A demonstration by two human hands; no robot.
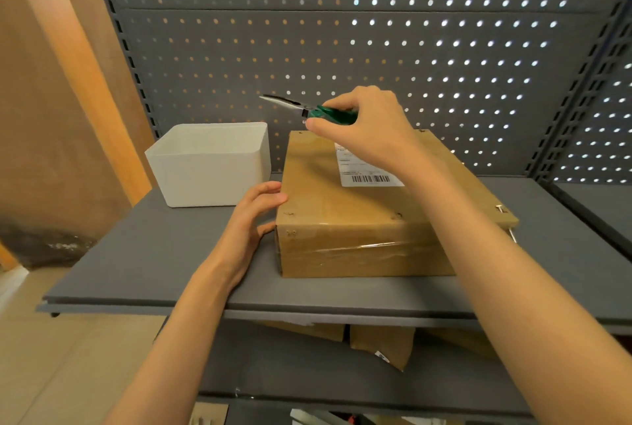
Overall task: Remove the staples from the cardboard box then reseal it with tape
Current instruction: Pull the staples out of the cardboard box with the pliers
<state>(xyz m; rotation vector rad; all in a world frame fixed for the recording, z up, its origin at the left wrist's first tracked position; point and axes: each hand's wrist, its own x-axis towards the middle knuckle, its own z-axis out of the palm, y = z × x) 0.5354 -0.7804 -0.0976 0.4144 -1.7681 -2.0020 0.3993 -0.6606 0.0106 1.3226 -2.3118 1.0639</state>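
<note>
Pegboard point(376, 31) in grey backs a grey shelf point(171, 253). On the shelf lies a cardboard box point(342, 219), flat, with a white label point(366, 171) on top and clear tape across its near face. Just left of it, apart, stands a white bin point(208, 164). Left hand point(253, 219) rests against the box's left edge, fingers relaxed and nearly straight, gripping nothing. Right hand point(366, 130) hovers above the box's far side, fingers curled round the green handles of pliers point(307, 110), whose tips point left. Staples point(501, 209) show near the box's right corner.
</note>
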